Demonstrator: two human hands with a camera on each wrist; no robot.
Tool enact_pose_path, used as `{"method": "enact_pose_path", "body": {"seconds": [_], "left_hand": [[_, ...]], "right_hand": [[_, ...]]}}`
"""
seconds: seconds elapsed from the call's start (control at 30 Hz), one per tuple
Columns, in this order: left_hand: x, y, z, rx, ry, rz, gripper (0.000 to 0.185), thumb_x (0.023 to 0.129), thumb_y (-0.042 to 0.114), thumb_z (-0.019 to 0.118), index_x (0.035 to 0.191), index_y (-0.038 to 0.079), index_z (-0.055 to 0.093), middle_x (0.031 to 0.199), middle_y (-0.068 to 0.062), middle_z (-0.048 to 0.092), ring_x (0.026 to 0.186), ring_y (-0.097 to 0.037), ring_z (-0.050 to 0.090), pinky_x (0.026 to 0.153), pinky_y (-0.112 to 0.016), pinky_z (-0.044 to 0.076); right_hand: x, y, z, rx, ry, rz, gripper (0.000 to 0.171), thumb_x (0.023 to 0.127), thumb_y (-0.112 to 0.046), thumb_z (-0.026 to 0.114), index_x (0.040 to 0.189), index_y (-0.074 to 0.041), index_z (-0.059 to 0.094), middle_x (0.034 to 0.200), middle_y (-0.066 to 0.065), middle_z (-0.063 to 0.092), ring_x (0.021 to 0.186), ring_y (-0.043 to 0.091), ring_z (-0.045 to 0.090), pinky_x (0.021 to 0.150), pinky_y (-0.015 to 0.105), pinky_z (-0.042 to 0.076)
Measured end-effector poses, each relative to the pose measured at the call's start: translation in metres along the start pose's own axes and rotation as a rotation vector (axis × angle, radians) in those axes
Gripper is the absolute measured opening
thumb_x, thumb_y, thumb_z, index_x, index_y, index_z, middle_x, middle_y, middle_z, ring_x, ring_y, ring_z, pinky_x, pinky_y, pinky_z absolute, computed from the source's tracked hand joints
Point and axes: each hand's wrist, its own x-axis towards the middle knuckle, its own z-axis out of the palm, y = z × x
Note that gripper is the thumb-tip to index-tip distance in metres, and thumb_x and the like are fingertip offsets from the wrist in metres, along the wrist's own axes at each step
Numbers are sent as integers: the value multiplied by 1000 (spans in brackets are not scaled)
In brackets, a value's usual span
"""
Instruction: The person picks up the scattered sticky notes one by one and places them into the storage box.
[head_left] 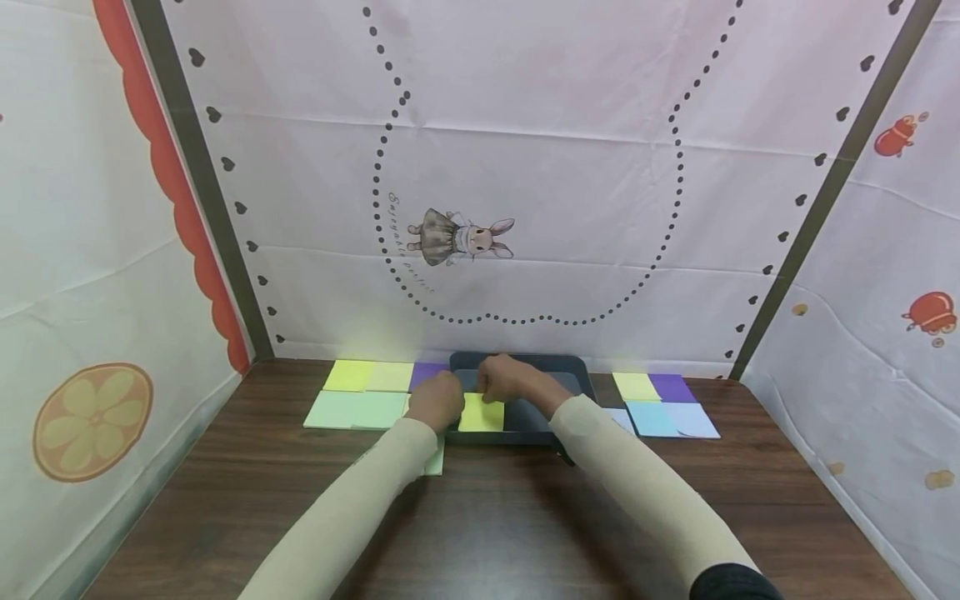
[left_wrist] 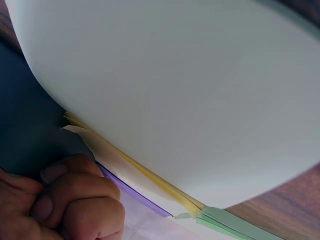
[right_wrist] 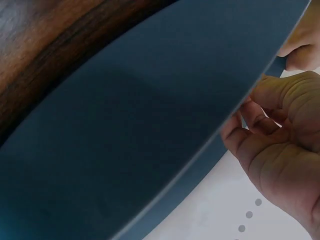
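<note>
A yellow sticky note (head_left: 482,413) is in the dark blue-grey tray (head_left: 528,438), in its left part. My right hand (head_left: 521,383) reaches over the tray and pinches at the note's upper edge; in the right wrist view the tray wall (right_wrist: 150,105) hides the fingertips. Curled beside the note, at the tray's left wall, is my left hand (head_left: 437,402). In the left wrist view its bent fingers (left_wrist: 90,200) show, with nothing visible in their grip. Pads of sticky notes (left_wrist: 165,185) lie close to that hand, yellow, purple and green.
Left of the tray lie yellow (head_left: 349,375), purple (head_left: 426,372) and mint green (head_left: 352,410) notes. Right of it are pale yellow (head_left: 636,387), purple (head_left: 672,387) and light blue (head_left: 652,419) ones. Patterned cloth walls (head_left: 525,183) surround the dark wooden table (head_left: 495,525).
</note>
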Motion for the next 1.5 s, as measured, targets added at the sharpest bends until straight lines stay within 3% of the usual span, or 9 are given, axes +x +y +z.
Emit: {"method": "enact_pose_path", "body": {"seconds": [0.07,0.3,0.5,0.6,0.7,0.83,1.03,1.2,1.5], "left_hand": [[-1,1,-1,-4,-3,0,17,106,19,67,110,4,74,102,-6,68,69,-21,66,48,-42,56],[-2,1,-2,-40,-20,-21,13,105,17,69,107,5,73,88,-4,68,65,-20,64,46,-40,54],[-4,2,-3,-43,-20,-22,20,110,16,63,120,-1,72,91,-5,66,63,-18,61,45,-37,53],[-5,3,-3,-42,-13,-11,14,108,13,65,111,2,73,94,-5,66,64,-18,62,45,-36,53],[-6,4,-4,-38,-19,-5,8,105,11,69,100,6,72,93,-5,67,64,-19,62,46,-36,53],[-5,4,-4,-51,-37,-9,12,105,10,69,93,9,71,92,-5,68,63,-19,62,45,-36,53],[-13,9,-10,-71,-43,-28,4,101,6,72,101,3,75,100,-10,72,69,-24,64,52,-42,58],[-11,7,-8,-69,-33,-26,9,100,6,73,108,0,74,106,-12,74,72,-24,66,54,-44,60],[-1,2,-1,-63,-9,-13,14,107,10,62,97,6,71,94,-8,69,67,-22,65,45,-40,54]], "right_hand": [[-3,-7,0,-22,-2,1,32,88,-1,71,69,-19,53,63,-7,44,56,9,34,53,26,31],[-6,-17,2,-39,26,34,13,91,-5,78,93,-18,77,89,-6,70,74,10,59,67,26,52],[6,-12,11,-56,11,-20,19,87,-2,75,86,-21,72,82,-7,66,68,10,54,61,26,49],[14,-5,16,-56,8,-35,17,88,-4,78,87,-20,74,81,-7,67,68,9,55,61,26,49],[21,-1,21,-69,15,-31,16,88,-8,83,97,-21,79,91,-8,74,76,10,64,69,27,56],[23,-1,23,-93,25,-15,20,88,-11,87,105,-21,81,100,-7,78,85,12,71,77,29,61],[21,-4,23,-90,30,-27,17,87,-8,83,97,-21,77,91,-6,75,77,13,67,70,27,58],[17,-7,25,-100,39,-43,19,88,-7,79,88,-23,70,81,-6,68,69,12,58,62,27,51],[8,-14,29,-87,92,-39,31,83,1,73,78,-24,55,67,-8,46,61,9,41,56,27,38]]}}
